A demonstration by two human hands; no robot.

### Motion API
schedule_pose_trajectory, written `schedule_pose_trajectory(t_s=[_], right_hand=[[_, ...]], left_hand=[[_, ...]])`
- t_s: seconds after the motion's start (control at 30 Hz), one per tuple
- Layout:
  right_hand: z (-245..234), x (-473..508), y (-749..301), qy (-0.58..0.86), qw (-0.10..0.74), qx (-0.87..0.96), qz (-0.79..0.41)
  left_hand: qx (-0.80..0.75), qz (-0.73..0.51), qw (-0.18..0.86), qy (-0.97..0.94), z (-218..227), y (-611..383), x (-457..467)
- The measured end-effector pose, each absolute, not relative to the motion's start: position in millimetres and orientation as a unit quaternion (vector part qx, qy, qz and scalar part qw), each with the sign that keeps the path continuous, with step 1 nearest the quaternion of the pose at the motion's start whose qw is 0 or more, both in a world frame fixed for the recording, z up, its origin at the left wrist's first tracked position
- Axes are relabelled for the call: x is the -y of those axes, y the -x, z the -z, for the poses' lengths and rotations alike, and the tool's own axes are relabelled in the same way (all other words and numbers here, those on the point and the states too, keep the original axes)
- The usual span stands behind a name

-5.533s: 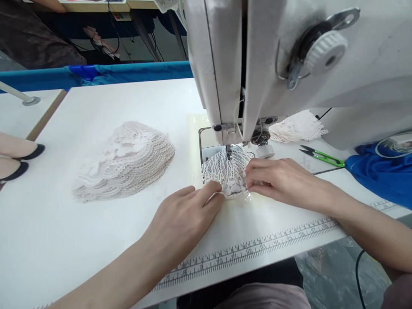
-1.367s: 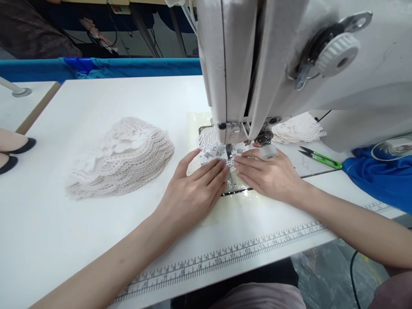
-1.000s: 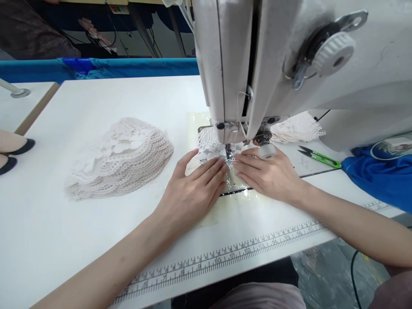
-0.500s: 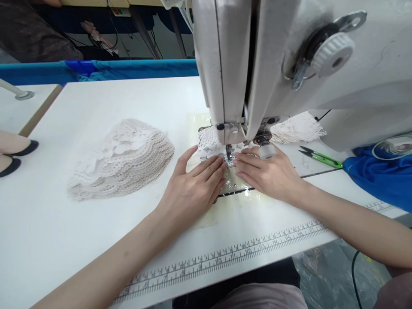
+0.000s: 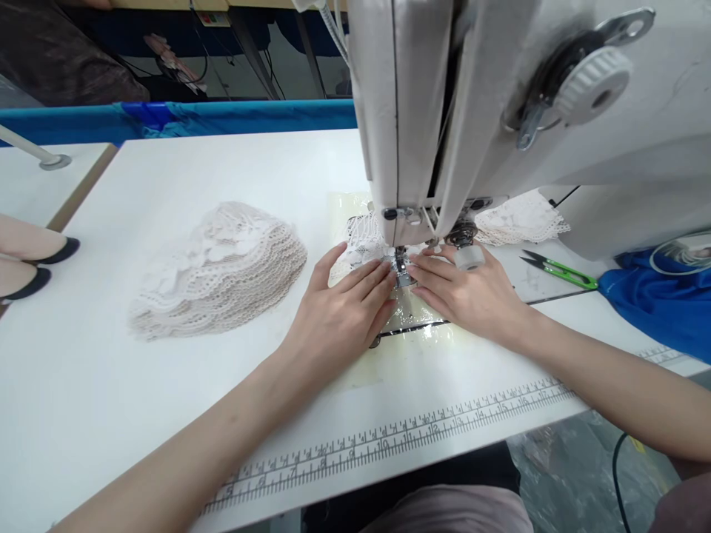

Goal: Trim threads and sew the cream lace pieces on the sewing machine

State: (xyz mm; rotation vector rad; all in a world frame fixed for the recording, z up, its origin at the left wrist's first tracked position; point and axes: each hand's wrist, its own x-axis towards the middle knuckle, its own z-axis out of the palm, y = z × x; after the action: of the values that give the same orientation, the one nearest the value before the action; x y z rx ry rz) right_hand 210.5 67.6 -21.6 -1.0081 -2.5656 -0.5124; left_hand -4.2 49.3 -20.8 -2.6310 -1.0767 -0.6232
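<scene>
White lace (image 5: 364, 235) is spread at the presser foot (image 5: 401, 259) of the sewing machine (image 5: 411, 111).
The lace is touched by the left hand (image 5: 338, 307) and right hand (image 5: 472, 290) on either side, fingers outstretched, each grip unclenched. On the surface (image 5: 167, 407), a lace pile (image 5: 227, 270) is stacked to the left; green snips (image 5: 575, 277) are laid to the right.

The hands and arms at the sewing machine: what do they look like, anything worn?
The bare left hand and bare right hand show no gloves or rings; the uncovered left forearm and right forearm show no watch or bracelet. Dusky-pink cloth, lower right, looks like a sleeve.
</scene>
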Motion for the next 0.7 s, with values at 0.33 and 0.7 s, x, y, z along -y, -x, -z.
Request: schedule_pose_trajectory(t_s=[0.33, 0.7], right_hand=[[20.6, -67.2, -208.8, 0.346, 0.173, 0.904, 0.184], [10.3, -57.0, -211.0, 0.321, 0.224, 0.900, 0.192]], left_hand=[[0.385, 0.216, 0.109, 0.891, 18.5, 9.0, -56.5], [0.361, 0.222, 0.229, 0.876, 0.0, 15.3, -44.8]])
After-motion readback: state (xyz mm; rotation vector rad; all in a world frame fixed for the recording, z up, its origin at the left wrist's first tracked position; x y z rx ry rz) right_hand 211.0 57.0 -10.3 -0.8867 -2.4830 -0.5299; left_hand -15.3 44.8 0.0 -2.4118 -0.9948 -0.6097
